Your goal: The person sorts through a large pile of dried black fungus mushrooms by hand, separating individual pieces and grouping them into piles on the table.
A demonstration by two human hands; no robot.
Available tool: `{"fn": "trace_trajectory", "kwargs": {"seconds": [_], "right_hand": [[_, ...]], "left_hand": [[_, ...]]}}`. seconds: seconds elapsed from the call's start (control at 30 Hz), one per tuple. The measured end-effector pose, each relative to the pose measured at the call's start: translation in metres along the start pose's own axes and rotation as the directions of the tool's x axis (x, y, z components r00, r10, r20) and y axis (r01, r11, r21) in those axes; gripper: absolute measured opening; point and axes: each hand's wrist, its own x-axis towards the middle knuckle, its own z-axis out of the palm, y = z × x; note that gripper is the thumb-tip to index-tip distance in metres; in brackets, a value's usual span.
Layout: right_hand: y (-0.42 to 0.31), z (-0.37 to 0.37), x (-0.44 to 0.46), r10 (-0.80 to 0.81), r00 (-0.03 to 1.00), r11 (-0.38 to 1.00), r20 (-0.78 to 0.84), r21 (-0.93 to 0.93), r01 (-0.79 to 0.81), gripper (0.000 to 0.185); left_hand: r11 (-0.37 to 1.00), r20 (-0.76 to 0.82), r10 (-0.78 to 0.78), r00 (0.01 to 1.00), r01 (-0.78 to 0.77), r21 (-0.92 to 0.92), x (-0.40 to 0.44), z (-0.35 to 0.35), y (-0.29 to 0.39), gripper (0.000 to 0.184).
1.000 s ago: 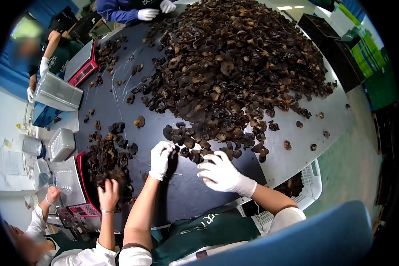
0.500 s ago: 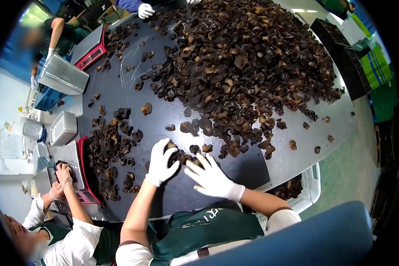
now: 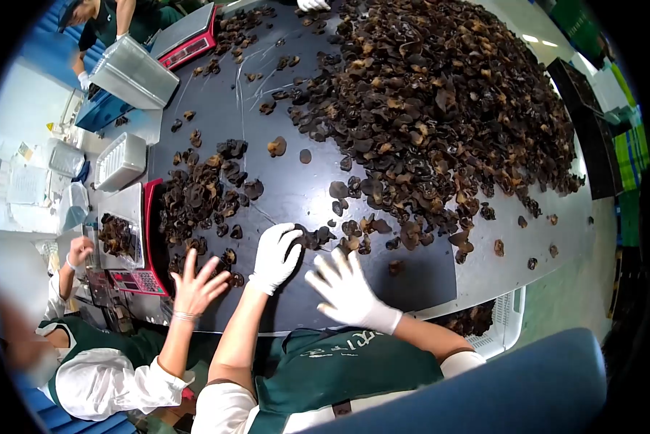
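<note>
Since half a second ago, when both gloved hands met at a small cluster of pieces, the right hand point(image 3: 350, 293) has drawn back from it, and a co-worker's bare hand point(image 3: 195, 289) has come off the scale point(image 3: 135, 282).

From the head camera, the right hand's fingers are spread wide over the surface point(image 3: 419, 289), with nothing visible in them. The left hand point(image 3: 276, 257) has its fingers bent and fairly close together; whether they pinch anything cannot be told. A cluster of wood ear fungus point(image 3: 316, 237) lies right at the left fingertips and just beyond the right ones; contact with the left fingers is unclear. More loose pieces point(image 3: 365, 226) lie beyond the right fingers, leading up to the large heap point(image 3: 441, 108). A smaller pile point(image 3: 202, 192) is to the left of the left fingers, near the co-worker's spread fingers, with the red-edged scale farther left.
</note>
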Motion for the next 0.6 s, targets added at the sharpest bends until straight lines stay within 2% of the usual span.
{"fn": "trace_trajectory", "kwargs": {"seconds": [0.07, 0.1, 0.13, 0.2, 0.23, 0.27, 0.3, 0.33, 0.37, 0.4, 0.47, 0.5, 0.53, 0.6], "right_hand": [[-0.016, 0.015, -0.003, -0.173, 0.979, 0.984, 0.106, 0.054, 0.168, 0.071], [-0.022, 0.022, -0.005, -0.242, 0.964, 0.970, 0.108, 0.068, 0.235, 0.069], [-0.023, 0.027, -0.005, -0.291, 0.957, 0.951, -0.010, 0.103, 0.291, 0.058], [-0.016, 0.016, -0.001, -0.269, 0.947, 0.929, -0.173, 0.213, 0.303, 0.044], [-0.010, -0.014, 0.013, -0.220, 0.939, 0.895, -0.264, 0.327, 0.302, 0.033], [-0.004, -0.035, 0.024, -0.166, 0.926, 0.912, -0.339, 0.303, 0.275, 0.032], [0.006, -0.041, 0.032, -0.010, 0.949, 0.931, -0.316, 0.343, 0.124, 0.030], [0.017, -0.039, 0.042, 0.039, 0.873, 0.952, -0.486, 0.284, 0.116, 0.034], [0.027, -0.042, 0.049, 0.104, 0.913, 0.971, -0.394, 0.240, -0.007, 0.039], [0.037, -0.036, 0.059, 0.093, 0.910, 0.985, -0.404, 0.168, -0.027, 0.042], [0.050, -0.019, 0.078, 0.024, 0.922, 0.998, -0.387, 0.056, -0.003, 0.031], [0.054, -0.008, 0.081, 0.025, 0.923, 0.998, -0.383, 0.059, -0.002, 0.031], [0.057, 0.001, 0.085, 0.017, 0.943, 0.994, -0.333, 0.111, 0.021, 0.026], [0.060, 0.011, 0.088, 0.006, 0.960, 0.986, -0.281, 0.161, 0.041, 0.022]], "left_hand": [[0.995, 0.054, -0.065, 0.996, 0.069, -0.072, -0.007, -0.007, 0.001, 0.027], [0.997, -0.001, -0.022, 1.000, 0.022, -0.069, -0.013, -0.008, 0.000, 0.025], [0.993, 0.016, -0.059, 0.998, 0.061, -0.100, -0.022, -0.010, -0.002, 0.026], [0.982, 0.009, -0.159, 0.987, 0.159, -0.103, -0.036, -0.014, -0.003, 0.027], [0.968, -0.007, -0.218, 0.976, 0.215, -0.131, -0.045, -0.011, -0.007, 0.029], [0.966, -0.011, -0.227, 0.974, 0.224, -0.128, -0.048, -0.012, -0.006, 0.029], [0.965, -0.053, -0.234, 0.971, 0.225, -0.135, -0.050, -0.014, -0.002, 0.031], [0.964, -0.095, -0.240, 0.966, 0.226, -0.139, -0.052, -0.015, 0.002, 0.032], [0.975, -0.116, -0.210, 0.971, 0.199, -0.096, -0.051, -0.016, 0.005, 0.035], [0.974, -0.108, -0.210, 0.972, 0.198, -0.106, -0.044, -0.021, 0.015, 0.042], [0.982, -0.055, -0.188, 0.981, 0.185, -0.041, -0.039, -0.023, 0.022, 0.050], [0.986, -0.034, -0.160, 0.986, 0.162, 0.042, -0.039, -0.020, 0.020, 0.054], [0.983, -0.054, -0.164, 0.985, 0.168, 0.079, -0.040, -0.015, 0.018, 0.050], [0.974, -0.026, -0.213, 0.977, 0.214, 0.071, -0.036, -0.009, 0.012, 0.045]]}}
